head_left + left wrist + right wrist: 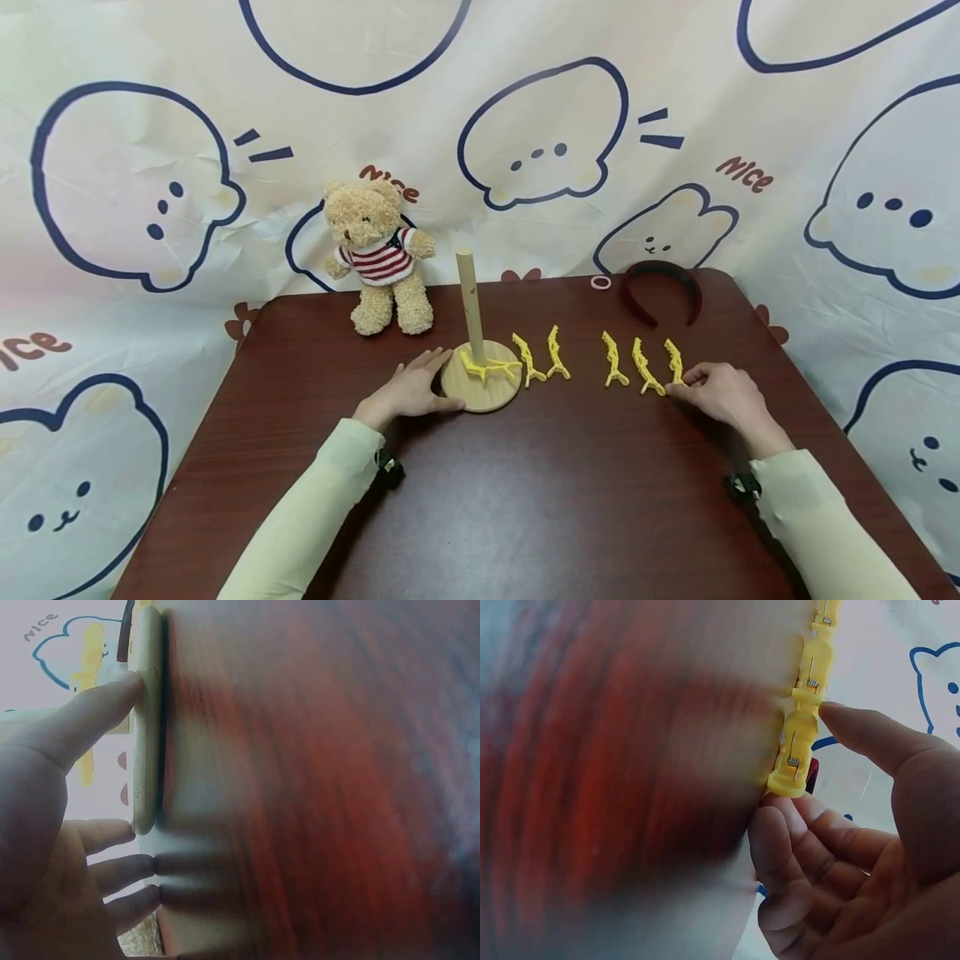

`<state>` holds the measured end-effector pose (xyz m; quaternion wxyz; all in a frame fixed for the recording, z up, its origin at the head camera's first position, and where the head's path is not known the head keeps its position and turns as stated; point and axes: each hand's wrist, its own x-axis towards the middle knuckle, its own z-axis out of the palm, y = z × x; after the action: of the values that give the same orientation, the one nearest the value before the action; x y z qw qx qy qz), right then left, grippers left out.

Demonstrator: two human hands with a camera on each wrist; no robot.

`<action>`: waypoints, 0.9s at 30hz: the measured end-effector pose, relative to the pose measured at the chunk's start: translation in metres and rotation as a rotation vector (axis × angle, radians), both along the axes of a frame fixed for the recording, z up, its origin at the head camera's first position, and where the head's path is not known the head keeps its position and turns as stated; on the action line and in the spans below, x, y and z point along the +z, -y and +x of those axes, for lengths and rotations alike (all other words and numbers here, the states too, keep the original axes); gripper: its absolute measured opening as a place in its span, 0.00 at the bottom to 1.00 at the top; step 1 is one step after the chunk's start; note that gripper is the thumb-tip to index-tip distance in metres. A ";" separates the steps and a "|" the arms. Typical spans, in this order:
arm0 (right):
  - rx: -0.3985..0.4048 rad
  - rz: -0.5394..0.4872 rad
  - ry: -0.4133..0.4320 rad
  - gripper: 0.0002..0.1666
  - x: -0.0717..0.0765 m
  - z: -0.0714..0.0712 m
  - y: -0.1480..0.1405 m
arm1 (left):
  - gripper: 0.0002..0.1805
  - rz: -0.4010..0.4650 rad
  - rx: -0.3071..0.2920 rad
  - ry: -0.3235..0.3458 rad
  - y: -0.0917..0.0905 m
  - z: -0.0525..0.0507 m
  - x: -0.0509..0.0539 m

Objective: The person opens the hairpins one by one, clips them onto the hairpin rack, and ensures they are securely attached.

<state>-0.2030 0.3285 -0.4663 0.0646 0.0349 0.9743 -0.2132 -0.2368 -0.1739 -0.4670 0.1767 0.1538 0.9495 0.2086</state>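
My left hand (408, 387) rests at the left of a wooden stand's round base (480, 398), its thumb and fingers spread along the rim. An upright pole (470, 304) rises from that base, and yellow hair clips (487, 367) lie at its foot; their number is unclear. On the right, my right hand (723, 393) pinches the lower end of the rightmost yellow alligator hair clip (673, 360). In the right wrist view, thumb and index finger are on either side of this clip (793, 754), whose spring shows. Two more clips (640, 367) (612, 360) lie left of it.
Another pair of yellow clips (528, 358) lies just right of the base. A teddy bear (380, 254) in a striped shirt sits at the back left. At the back right are a dark red headband (660, 268) and a pink ring (601, 282). A printed cloth hangs behind the table.
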 end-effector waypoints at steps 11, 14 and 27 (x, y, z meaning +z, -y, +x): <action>-0.023 0.033 0.059 0.38 0.006 0.000 -0.010 | 0.57 0.005 -0.002 0.001 0.001 0.001 0.000; -0.042 0.037 0.069 0.39 0.007 0.000 -0.013 | 0.57 0.004 -0.003 -0.001 0.001 0.000 0.000; -0.043 0.068 0.056 0.40 0.004 -0.001 -0.014 | 0.57 -0.002 -0.002 -0.003 0.001 0.000 -0.001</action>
<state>-0.2043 0.3422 -0.4623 0.0863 0.0640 0.9777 -0.1804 -0.2365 -0.1749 -0.4682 0.1756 0.1549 0.9498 0.2073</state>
